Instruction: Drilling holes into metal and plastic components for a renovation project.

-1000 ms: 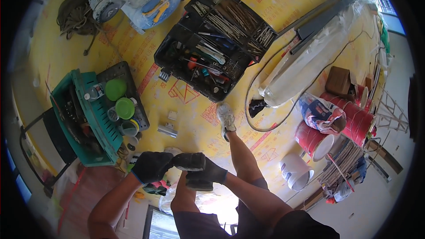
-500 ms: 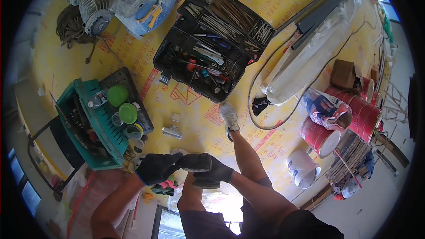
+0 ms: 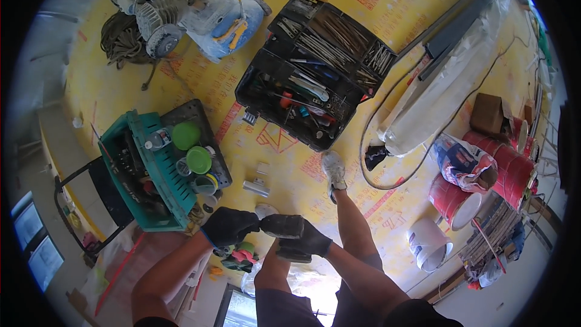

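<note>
A dark, dusty cordless drill is held level in front of my legs, its body on top and a battery-like block below. My right hand, in a dark glove, is wrapped round its handle. The front end of the drill points left, into my left hand. That hand is gloved too, its fingers closed at the drill's nose; any bit or small part there is hidden. Beyond my feet lies an open black toolbox filled with drill bits, screwdrivers and other hand tools.
On the left stand a teal crate and a dark case lid bearing green-lidded jars. A dusty blue machine sits at far left. To the right are a cable, a wrapped roll and red buckets.
The whole scene has shifted right and slightly down in the picture as my head turned. Both hands stay together at the drill, with little change in grip.
</note>
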`<state>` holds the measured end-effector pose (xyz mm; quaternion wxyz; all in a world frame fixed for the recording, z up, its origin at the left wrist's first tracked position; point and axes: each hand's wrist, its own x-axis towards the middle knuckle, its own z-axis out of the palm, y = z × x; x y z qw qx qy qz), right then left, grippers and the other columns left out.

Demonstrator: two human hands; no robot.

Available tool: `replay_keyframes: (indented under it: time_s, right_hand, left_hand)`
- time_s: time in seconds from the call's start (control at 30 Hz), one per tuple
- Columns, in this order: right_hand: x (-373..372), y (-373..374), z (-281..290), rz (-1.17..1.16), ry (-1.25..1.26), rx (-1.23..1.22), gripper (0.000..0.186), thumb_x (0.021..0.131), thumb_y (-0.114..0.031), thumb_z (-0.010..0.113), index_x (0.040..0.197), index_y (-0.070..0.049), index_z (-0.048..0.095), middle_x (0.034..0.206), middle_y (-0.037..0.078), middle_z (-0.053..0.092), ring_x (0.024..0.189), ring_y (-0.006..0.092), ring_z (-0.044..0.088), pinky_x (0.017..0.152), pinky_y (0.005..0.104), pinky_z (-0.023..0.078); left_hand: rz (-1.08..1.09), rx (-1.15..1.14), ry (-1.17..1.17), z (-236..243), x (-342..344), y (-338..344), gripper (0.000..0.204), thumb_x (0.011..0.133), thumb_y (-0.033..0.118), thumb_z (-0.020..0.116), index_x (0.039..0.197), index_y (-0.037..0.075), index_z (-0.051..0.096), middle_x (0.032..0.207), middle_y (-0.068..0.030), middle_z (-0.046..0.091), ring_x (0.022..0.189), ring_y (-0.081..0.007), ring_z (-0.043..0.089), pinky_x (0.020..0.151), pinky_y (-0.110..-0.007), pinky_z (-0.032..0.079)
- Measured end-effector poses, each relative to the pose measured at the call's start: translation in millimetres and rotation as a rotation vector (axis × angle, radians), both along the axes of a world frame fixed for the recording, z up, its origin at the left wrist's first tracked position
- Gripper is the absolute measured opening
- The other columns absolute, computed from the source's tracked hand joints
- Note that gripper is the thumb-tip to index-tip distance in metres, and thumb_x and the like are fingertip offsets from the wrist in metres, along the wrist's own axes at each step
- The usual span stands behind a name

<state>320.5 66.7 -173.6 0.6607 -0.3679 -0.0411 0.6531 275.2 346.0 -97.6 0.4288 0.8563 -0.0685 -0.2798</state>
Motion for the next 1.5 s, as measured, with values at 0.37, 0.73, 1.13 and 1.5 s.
replay_keyframes:
  time_s: [0.37, 0.73, 1.13, 1.5]
  right_hand:
    - [38.9, -15.7, -15.5, -0.777, 0.488, -0.33, 0.048, 0.088, -0.001, 0.066, 0.134, -0.009, 0.052, 0.086, 0.003, 0.058, 0.072, 0.0148, 0.059, 0.065, 0.0295, 0.051]
    - [36.1, 4.8, -9.6, -0.455, -0.182, -0.414, 0.066, 0.079, 0.011, 0.067, 0.141, -0.006, 0.054, 0.136, 0.005, 0.061, 0.113, 0.0133, 0.059, 0.095, 0.0302, 0.051]
    - [49.9, -0.5, -7.8, -0.451, 0.163, -0.702, 0.054, 0.08, 0.01, 0.066, 0.132, -0.005, 0.059, 0.118, 0.004, 0.064, 0.106, 0.0155, 0.061, 0.087, 0.0333, 0.055]
    - [69.2, 9.4, 0.1, -0.385, 0.0, -0.551, 0.06, 0.079, 0.012, 0.067, 0.135, -0.006, 0.059, 0.124, 0.005, 0.064, 0.107, 0.0146, 0.063, 0.09, 0.0305, 0.054]
  left_hand:
    - [0.401, 0.187, 0.079, -34.1, -30.3, 56.3, 0.028, 0.1, 0.013, 0.056, 0.126, 0.005, 0.063, 0.111, -0.0223, 0.068, 0.102, -0.0364, 0.068, 0.085, -0.045, 0.054]
    - [1.189, -0.476, 0.346, -165.9, 249.0, 46.2, 0.027, 0.097, 0.015, 0.061, 0.123, 0.006, 0.064, 0.087, -0.0042, 0.064, 0.068, -0.0138, 0.063, 0.061, -0.03, 0.053]
    - [1.367, -0.711, 0.452, -219.7, 363.8, 25.1, 0.026, 0.092, 0.009, 0.07, 0.117, 0.008, 0.062, 0.101, -0.0115, 0.07, 0.086, -0.0251, 0.072, 0.073, -0.04, 0.061]
    - [0.736, 0.211, -0.035, -302.6, 412.4, 39.8, 0.031, 0.09, 0.021, 0.072, 0.116, 0.004, 0.069, 0.097, -0.009, 0.073, 0.083, -0.0166, 0.07, 0.066, -0.033, 0.059]
